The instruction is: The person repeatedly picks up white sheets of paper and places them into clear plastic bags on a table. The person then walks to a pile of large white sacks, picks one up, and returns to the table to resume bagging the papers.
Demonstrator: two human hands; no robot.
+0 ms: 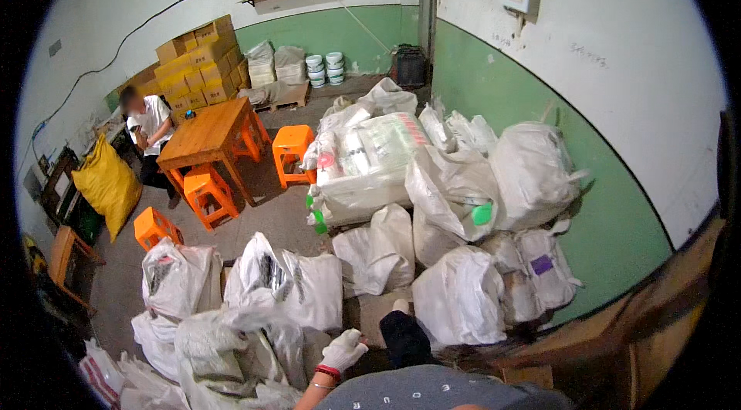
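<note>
My left hand [344,350] is at the lower middle in a white knit glove, with red and pale bands at the wrist. Its fingers are curled in, and what they hold, if anything, is hidden. The hand is beside several stuffed white woven sacks; nearest on its left is a crumpled greyish sack [216,356]. Behind it stands a full white sack [316,286] next to an open-topped sack [258,271] with dark contents showing. My right hand is out of view. My dark-trousered leg [405,339] reaches forward between the sacks.
A large pile of white sacks [459,294] lies ahead and right against the green-and-white wall. Left are a wooden table [204,132], orange stools [292,149], a yellow sack [109,186] and a seated person [154,120]. Cartons [204,62] and white buckets [334,66] stand behind.
</note>
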